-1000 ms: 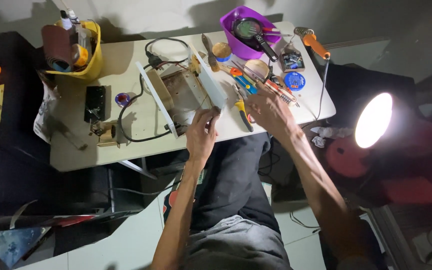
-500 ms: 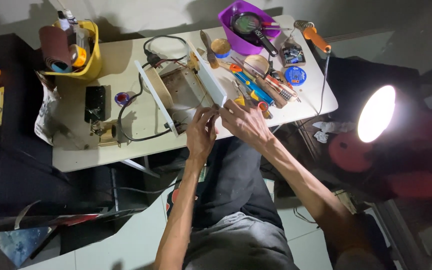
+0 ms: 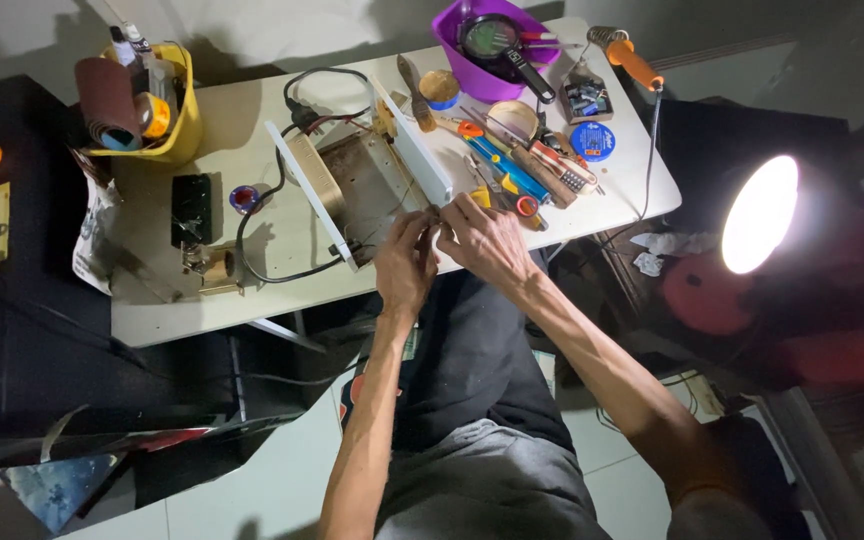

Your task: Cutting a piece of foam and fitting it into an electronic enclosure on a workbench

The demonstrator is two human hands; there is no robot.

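Left of the opened metal device case (image 3: 357, 190) sits the yellow tub (image 3: 177, 110). My left hand (image 3: 404, 262) and right hand (image 3: 487, 240) meet at the case's near right corner, fingers pinched on something too small to tell. Right of the case: screwdrivers (image 3: 512, 165), purple bowl (image 3: 487, 55), bright lamp (image 3: 757, 215).

Home repair bench — soldering iron (image 3: 624, 52), screwdrivers (image 3: 497, 155), bright lamp (image 3: 758, 214), tiled floor (image 3: 272, 470)

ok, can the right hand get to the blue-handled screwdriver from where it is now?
Probably yes. The right hand sits at the table edge beside the open metal box, and the blue-handled screwdriver lies just beyond its fingers, on top of the tool pile, nothing covering it.
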